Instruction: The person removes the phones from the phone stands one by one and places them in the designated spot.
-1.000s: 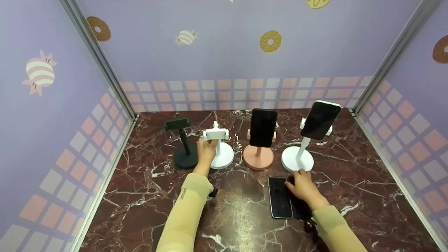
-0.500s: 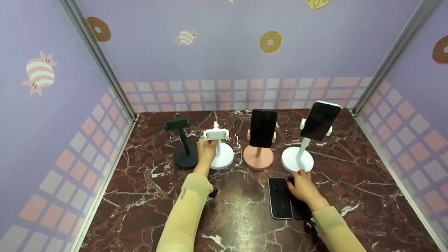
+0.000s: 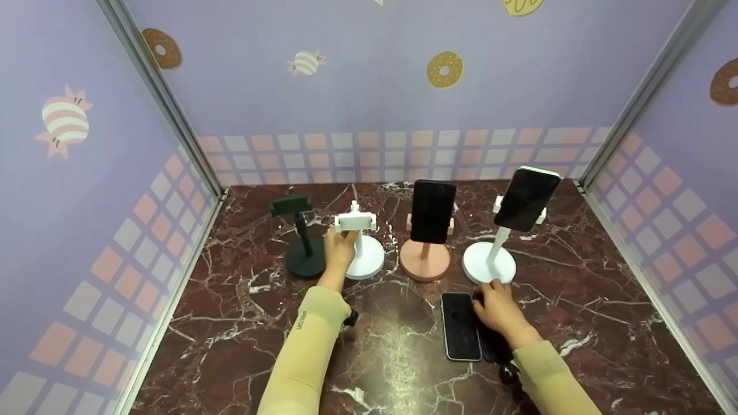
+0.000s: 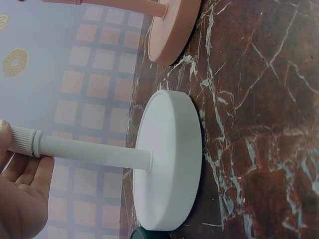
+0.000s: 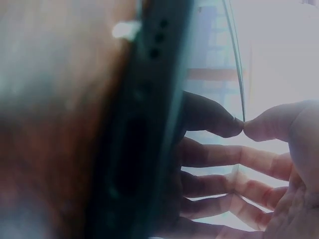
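In the head view my left hand (image 3: pixel 340 251) grips the pole of a white phone stand (image 3: pixel 369 256), whose clamp bears no phone. Up close in the left wrist view, the fingers and thumb wrap the ribbed collar of that white stand's pole (image 4: pixel 94 152), and its round base sits flat on the table. My right hand (image 3: pixel 500 308) rests on a dark phone (image 3: pixel 493 343) lying on the table, covering much of it. Fingertips and thumb touch its glossy face in the right wrist view. Beside it, to the left, lies a second phone (image 3: pixel 461 328), screen up.
A black phone stand (image 3: pixel 305 256) is left of the white one. To the right, a pink stand (image 3: pixel 425 262) holds a phone (image 3: pixel 433 210) and another white stand (image 3: pixel 489 264) holds a tilted phone (image 3: pixel 527 199). Patterned walls (image 3: pixel 380 86) enclose the marble-patterned table (image 3: pixel 230 357).
My right thumb has shifted slightly right, away from the uncovered phone. The left hand keeps its grip on the white stand, and the stands and phones have not visibly moved.
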`<state>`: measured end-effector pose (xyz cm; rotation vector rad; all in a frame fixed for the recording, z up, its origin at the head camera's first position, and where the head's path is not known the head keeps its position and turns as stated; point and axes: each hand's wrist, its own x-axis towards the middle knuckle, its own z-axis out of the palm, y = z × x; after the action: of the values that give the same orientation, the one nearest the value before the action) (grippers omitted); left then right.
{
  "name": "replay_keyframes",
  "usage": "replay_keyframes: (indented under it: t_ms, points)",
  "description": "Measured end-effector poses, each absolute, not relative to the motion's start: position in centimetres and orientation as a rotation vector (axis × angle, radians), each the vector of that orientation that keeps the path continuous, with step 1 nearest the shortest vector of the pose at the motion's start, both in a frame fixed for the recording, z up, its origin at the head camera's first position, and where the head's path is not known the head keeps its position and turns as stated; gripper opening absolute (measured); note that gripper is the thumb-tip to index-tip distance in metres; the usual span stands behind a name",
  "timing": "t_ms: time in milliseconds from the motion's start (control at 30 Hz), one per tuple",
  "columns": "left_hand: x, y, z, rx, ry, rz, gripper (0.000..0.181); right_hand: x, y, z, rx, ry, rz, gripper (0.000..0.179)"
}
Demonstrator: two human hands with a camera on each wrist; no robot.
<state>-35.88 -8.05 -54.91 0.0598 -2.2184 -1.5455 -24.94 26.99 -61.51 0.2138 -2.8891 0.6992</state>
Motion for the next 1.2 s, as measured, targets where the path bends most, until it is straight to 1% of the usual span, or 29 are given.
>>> replay_keyframes:
  t_ms: [167,567,733,833,900,933,1033,1100,1133,1200]
  points:
    - [-35.8,-8.1,-55.0,0.066,-2.219,-1.531,0.028,-24.9,27.0,-61.4,0.235,-2.872,0.695,0.023]
    - [-35.7,-7.9,-54.9,0.084,-2.201,-1.536,0.030,-24.9,26.9,-61.2,0.248,-2.914,0.672,0.024]
    - [-35.6,-7.8,-55.0,0.059,-2.176,-1.537,0.027,-24.9,26.9,-60.8,0.247,-2.958,0.653,0.023]
    - [-35.6,-7.8,-55.1,0.040,-2.166,-1.538,0.030,-24.8,27.0,-60.6,0.252,-2.961,0.648,0.022]
    - [-35.5,-7.8,-55.2,0.027,-2.162,-1.526,0.039,-24.7,26.9,-60.5,0.256,-2.958,0.644,0.021]
    - [-35.4,-7.8,-55.3,0.021,-2.162,-1.513,0.049,-24.7,26.9,-60.4,0.261,-2.955,0.642,0.022]
    - [-35.2,-7.9,-55.5,0.009,-2.150,-1.496,0.094,-24.7,26.9,-60.1,0.268,-2.944,0.637,0.022]
    - [-35.0,-7.9,-55.6,0.003,-2.127,-1.513,0.116,-24.7,26.8,-59.9,0.265,-2.931,0.632,0.020]
    - [-35.0,-7.8,-55.6,0.002,-2.116,-1.521,0.121,-24.7,26.8,-59.7,0.263,-2.923,0.633,0.020]
    - [-34.7,-7.8,-55.7,-0.003,-2.085,-1.549,0.120,-24.7,26.7,-59.4,0.257,-2.900,0.647,0.019]
